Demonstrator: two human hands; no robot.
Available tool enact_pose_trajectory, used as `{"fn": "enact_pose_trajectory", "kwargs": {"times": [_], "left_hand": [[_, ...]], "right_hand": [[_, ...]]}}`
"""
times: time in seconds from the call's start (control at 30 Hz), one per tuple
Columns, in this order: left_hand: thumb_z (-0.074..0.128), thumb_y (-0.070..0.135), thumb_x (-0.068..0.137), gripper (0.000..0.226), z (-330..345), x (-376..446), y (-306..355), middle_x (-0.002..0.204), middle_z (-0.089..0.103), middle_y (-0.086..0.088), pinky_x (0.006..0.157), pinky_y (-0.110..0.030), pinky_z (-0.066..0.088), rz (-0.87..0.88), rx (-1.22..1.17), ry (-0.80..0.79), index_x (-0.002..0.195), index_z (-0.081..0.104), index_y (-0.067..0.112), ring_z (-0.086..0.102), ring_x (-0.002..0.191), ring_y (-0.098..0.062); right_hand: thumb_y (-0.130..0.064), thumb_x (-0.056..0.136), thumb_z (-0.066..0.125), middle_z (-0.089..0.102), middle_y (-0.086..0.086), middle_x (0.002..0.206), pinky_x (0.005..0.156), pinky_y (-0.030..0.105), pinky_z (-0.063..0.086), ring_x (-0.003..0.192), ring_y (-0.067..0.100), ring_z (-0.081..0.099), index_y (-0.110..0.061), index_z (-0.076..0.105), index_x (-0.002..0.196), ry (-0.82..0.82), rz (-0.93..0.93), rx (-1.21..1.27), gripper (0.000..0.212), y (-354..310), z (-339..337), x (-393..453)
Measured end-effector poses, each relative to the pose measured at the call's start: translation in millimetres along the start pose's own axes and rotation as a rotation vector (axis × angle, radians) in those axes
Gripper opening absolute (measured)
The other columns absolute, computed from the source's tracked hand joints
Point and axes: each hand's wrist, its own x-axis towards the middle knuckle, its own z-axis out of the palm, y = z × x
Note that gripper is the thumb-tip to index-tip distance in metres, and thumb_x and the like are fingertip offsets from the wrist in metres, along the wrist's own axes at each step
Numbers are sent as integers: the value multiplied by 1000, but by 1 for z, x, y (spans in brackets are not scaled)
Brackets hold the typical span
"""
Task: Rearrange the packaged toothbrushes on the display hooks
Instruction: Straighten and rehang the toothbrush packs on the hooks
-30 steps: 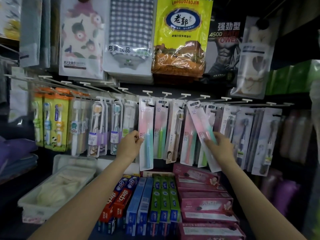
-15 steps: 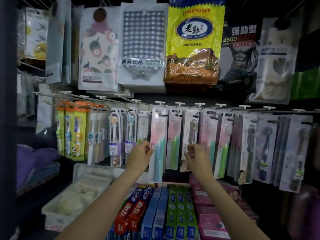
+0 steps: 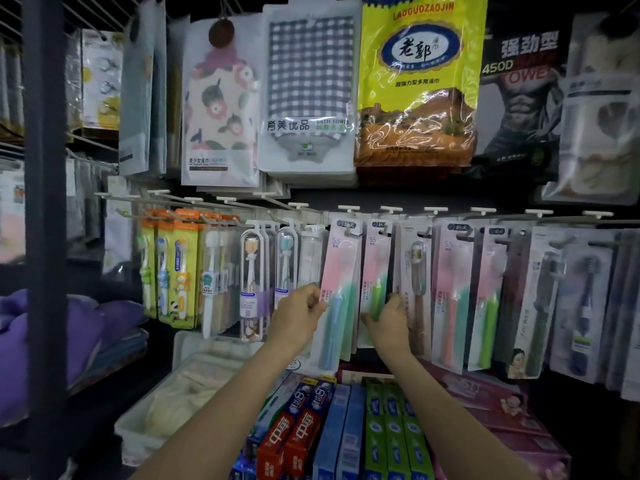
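One head-worn wide-angle camera faces a rack of display hooks (image 3: 391, 210) straight on from close range, angled slightly downward, both forearms reaching in from the lower edge.

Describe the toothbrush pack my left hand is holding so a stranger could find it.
Start at the yellow bag hanging up top, then drop to the hook row below. The toothbrush pack hangs down-left of it, gripped by the left hand. Its brush is blue; the next pink pack holds green.
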Motion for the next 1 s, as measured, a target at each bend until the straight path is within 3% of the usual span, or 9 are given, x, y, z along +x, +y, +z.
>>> {"fn": "enact_pose_trajectory", "kwargs": {"times": [0.17, 0.23, 0.3, 0.37, 0.47, 0.6, 0.8, 0.93, 1.0], "left_hand": [[53, 20, 93, 25, 1, -1, -3, 90, 64, -14, 81, -38, 48, 10, -21, -11, 70, 42, 21, 60, 90, -28], [53, 21, 93, 19, 2, -2, -3, 91, 64, -12, 77, -34, 47, 11, -11, -12, 76, 46, 16, 60, 88, -26], [52, 21, 93, 16, 3, -3, -1, 90, 61, -8, 68, -30, 44, 18, -9, 3, 81, 47, 12, 57, 82, -22], [52, 19, 93, 14, 7, -4, 0, 89, 59, -8, 69, -33, 46, 26, -54, 8, 82, 48, 11, 55, 76, -22], [53, 17, 92, 11, 16, -6, 2, 86, 57, -6, 76, -39, 49, 11, -103, 21, 85, 49, 10, 56, 79, -24], [54, 16, 92, 10, 28, -8, 7, 84, 57, -4, 77, -32, 45, 1, -90, 82, 92, 55, 7, 54, 81, -20], [53, 18, 93, 11, 34, -9, 10, 83, 58, -6, 68, -27, 39, -31, -47, 102, 87, 51, 9, 53, 77, -19], [52, 17, 93, 11, 31, -11, 15, 80, 55, -5, 66, -27, 36, -41, -23, 125, 85, 48, 11, 51, 75, -20], [51, 18, 94, 11, 32, -12, 17, 80, 55, -4, 66, -28, 37, -45, -11, 135, 85, 48, 12, 51, 75, -20]], "right_hand": [[12, 82, 53, 49, 17, 103, 74, 44, 49, 96, 34, 54, -2, 38, 110, 81, -101, 81, 35, -8, 0, -13], [13, 82, 52, 47, 15, 115, 69, 41, 48, 94, 33, 55, -3, 35, 124, 98, -168, 95, 48, -8, -9, -26], [11, 84, 50, 35, 9, 141, 66, 37, 48, 94, 31, 56, -11, 17, 145, 95, -212, 17, 73, -6, -25, -38], [11, 85, 48, 33, 8, 144, 65, 39, 48, 87, 30, 57, -19, 6, 149, 57, -241, -50, 82, -6, -47, -45], [12, 85, 45, 51, 7, 106, 53, 29, 42, 65, 17, 51, -26, 3, 149, -67, -216, -183, 86, -8, -86, -46], [9, 85, 45, 46, 1, 74, 44, 25, 28, 55, 12, 40, -26, 3, 149, -116, -262, -486, 84, -25, -131, -39], [5, 88, 45, 48, 7, 91, 50, 27, 35, 74, 25, 51, -29, 8, 148, -77, -333, -776, 78, -34, -155, -28], [-3, 92, 42, 59, 10, 118, 86, 39, 49, 103, 29, 59, -29, 32, 140, -184, -390, -1083, 55, -36, -150, -25], [1, 89, 42, 56, 8, 125, 87, 37, 50, 107, 29, 58, -28, 32, 141, -232, -357, -961, 60, -26, -142, -26]]}}
